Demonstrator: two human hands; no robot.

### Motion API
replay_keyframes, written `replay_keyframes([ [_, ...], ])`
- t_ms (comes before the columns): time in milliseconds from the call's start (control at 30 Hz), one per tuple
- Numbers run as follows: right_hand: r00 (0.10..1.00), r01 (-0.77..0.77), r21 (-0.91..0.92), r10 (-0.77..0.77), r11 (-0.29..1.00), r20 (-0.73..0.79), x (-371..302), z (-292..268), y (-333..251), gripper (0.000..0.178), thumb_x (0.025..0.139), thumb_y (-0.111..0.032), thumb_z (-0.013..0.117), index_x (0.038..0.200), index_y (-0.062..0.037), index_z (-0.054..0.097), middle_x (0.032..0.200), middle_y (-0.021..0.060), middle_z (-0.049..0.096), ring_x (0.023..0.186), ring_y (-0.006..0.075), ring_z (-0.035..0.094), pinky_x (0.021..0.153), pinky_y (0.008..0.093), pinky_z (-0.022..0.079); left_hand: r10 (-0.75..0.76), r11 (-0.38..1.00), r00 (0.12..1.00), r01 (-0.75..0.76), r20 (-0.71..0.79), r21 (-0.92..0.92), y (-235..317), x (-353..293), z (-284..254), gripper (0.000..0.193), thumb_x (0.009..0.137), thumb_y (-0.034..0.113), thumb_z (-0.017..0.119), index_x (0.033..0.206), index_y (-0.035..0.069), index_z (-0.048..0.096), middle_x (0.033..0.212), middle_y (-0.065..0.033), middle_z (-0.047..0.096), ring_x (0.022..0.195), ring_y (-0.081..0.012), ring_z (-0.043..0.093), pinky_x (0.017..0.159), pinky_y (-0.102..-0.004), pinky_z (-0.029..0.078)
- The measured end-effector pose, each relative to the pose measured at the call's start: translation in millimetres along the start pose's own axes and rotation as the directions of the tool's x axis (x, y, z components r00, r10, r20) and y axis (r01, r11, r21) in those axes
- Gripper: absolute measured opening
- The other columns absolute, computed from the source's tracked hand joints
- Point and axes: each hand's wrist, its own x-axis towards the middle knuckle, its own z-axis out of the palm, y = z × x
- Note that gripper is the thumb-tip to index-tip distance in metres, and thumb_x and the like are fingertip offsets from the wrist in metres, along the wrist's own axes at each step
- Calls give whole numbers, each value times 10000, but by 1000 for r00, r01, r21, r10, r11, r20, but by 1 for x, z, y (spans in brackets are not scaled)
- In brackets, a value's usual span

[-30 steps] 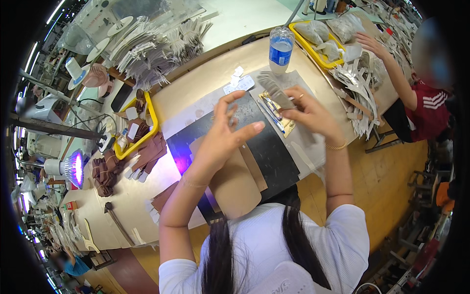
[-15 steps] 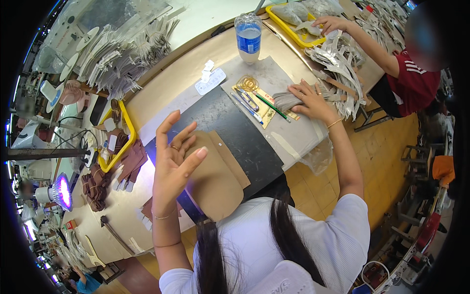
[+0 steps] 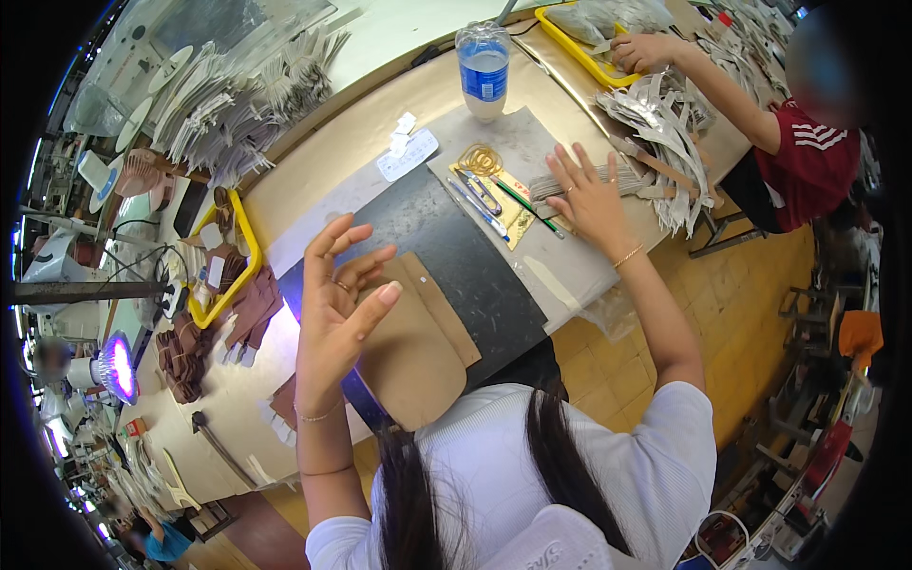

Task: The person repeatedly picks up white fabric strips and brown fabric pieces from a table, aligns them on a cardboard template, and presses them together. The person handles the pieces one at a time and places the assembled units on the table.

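Note:
My left hand point(image 3: 332, 313) is raised over a brown rounded board point(image 3: 408, 356), its fingers apart and loosely bent, holding nothing. A narrower brown piece point(image 3: 442, 313) lies partly beneath that board, on a black mat point(image 3: 484, 285). Across the table, my right hand point(image 3: 591, 204) is spread with fingers stretched out by a bundle of grey strips point(image 3: 627, 180), and hides part of it. Whether the palm touches the strips I cannot tell. Just left of it lie a green pencil point(image 3: 527, 206), a pen point(image 3: 480, 211), snips point(image 3: 483, 192) and rubber bands point(image 3: 480, 160) on a yellow card.
A water bottle point(image 3: 484, 76) stands at the far edge. Loose grey strips point(image 3: 655, 133) pile up at right, near a co-worker's hand point(image 3: 646, 52) and a yellow tray point(image 3: 579, 47). At left are another yellow tray point(image 3: 249, 252), brown bundles point(image 3: 185, 356) and a lit lamp point(image 3: 119, 369).
My right hand has lifted slightly and shifted left, its fingers straighter and more spread than before. My left hand is almost unmoved. The co-worker's hand has moved a little.

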Motion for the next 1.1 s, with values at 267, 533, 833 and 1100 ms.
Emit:
replay_keyframes([
  [267,993,33,294,-66,955,101,-5,4,-12,512,927,-445,397,1356,-168,420,1416,-2,392,1351,218,272,1115,486,106,-19,999,999,20,34,-25,2,-3,-2,692,793,5,652,1372,86,283,1260,-140,404,1135,-234,502,870,-310,457],
  [533,990,54,228,-82,972,118,2,-2,1,519,944,-434,351,1388,-164,368,1449,1,339,1367,213,236,1119,481,91,-60,997,996,62,63,-37,7,-2,-2,642,799,19,646,1354,65,326,1227,-145,445,1115,-233,517,877,-314,452],
  [833,997,44,174,-53,984,49,9,-3,-10,486,962,-316,339,1407,-123,321,1471,30,294,1372,217,219,1122,466,85,77,995,997,-78,-17,-62,7,-7,-14,581,809,22,622,1328,37,361,1180,-155,506,1070,-243,554,908,-333,430],
  [1100,950,-118,619,269,777,-156,-17,-24,15,287,859,-189,579,1121,-73,566,1138,122,551,1100,294,486,955,412,352,267,963,918,-245,-292,112,2,-42,-71,462,880,162,569,1278,-10,410,1139,-181,546,1009,-272,585,941,-371,419],
])
